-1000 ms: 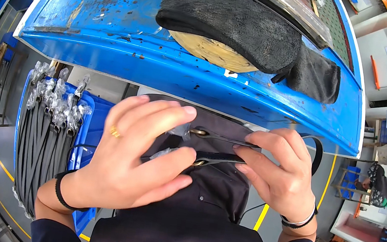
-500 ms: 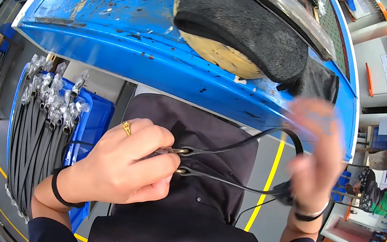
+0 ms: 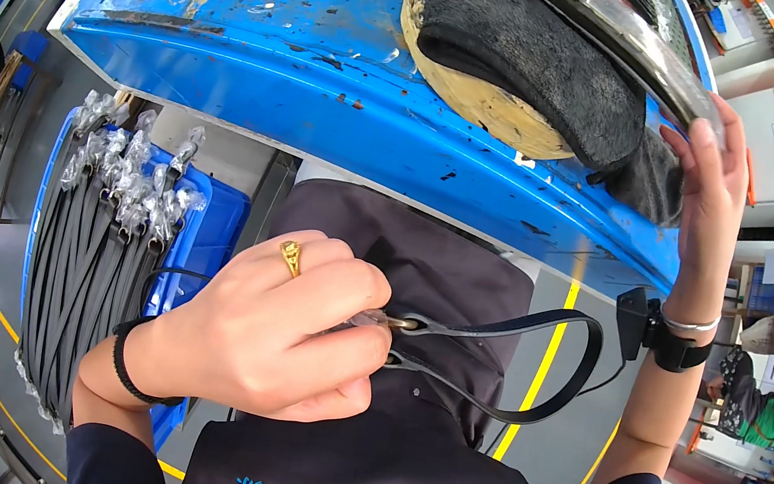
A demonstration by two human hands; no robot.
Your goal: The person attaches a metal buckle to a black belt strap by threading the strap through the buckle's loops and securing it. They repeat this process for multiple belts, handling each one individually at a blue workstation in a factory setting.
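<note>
- Under the left part of the blue counter (image 3: 233,66), a blue bin (image 3: 220,221) holds a bunch of thin black straps (image 3: 75,294). Clear plastic (image 3: 131,166) wraps the metal fittings at their upper ends; this bunch looks like a gathered batch, though whether it is finished or waiting cannot be told.
- Below the counter's near edge, in front of the dark apron (image 3: 371,473), the left hand (image 3: 292,328) has its fingers curled and pinching the ends of one black strap (image 3: 495,327).
- That strap bends into an open loop below the counter, its bow to the right. Metal rings show at its ends beside the fingers, with a bit of clear wrap. I judge it partway: the rings are on, but it is in hand, apart from the bunch; what remains to be done to it is not visible.
- On the counter's far right part, a dark fuzzy cloth (image 3: 525,71) covers a tan round pad (image 3: 484,110).
- At the counter's right edge, the right hand (image 3: 717,173) reaches a long, shiny wrapped bundle (image 3: 630,52). Its fingers are bent around the near end; whether they grip it, I cannot tell.
</note>
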